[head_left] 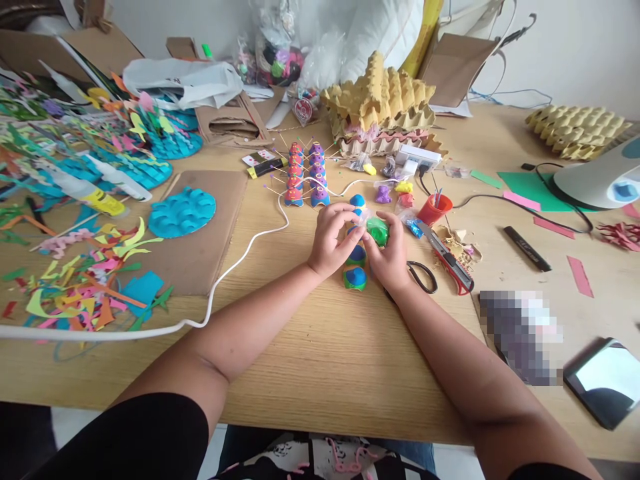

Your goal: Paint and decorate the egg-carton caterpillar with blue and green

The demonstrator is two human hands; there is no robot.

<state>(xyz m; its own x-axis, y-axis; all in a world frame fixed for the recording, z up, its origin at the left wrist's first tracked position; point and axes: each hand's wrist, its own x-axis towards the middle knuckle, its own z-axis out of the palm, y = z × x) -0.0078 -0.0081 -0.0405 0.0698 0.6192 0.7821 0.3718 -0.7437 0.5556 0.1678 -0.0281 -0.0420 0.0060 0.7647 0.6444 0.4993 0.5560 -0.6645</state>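
Observation:
A bright green lump of modelling clay [378,232] in a clear plastic bag is held above the table. My right hand [391,257] wraps round it with thumb and fingers. My left hand [331,241] is closed on the clear plastic at the lump's left side, fingertips close to the right thumb. Below and between the hands stands a row of blue-and-green egg-carton cups [355,279], partly hidden by the fingers. Small packets of purple clay [383,193] and yellow clay [404,187] lie just beyond. Past the right hand lies a red utility knife [453,263].
Two decorated egg-carton strips [294,175] bristle with pins. A white cable [250,241] crosses the table at left. Paper scraps [95,280] and a blue disc [183,212] lie left, an orange cup [434,209] and black marker [527,248] right. Egg trays [380,100] are stacked behind.

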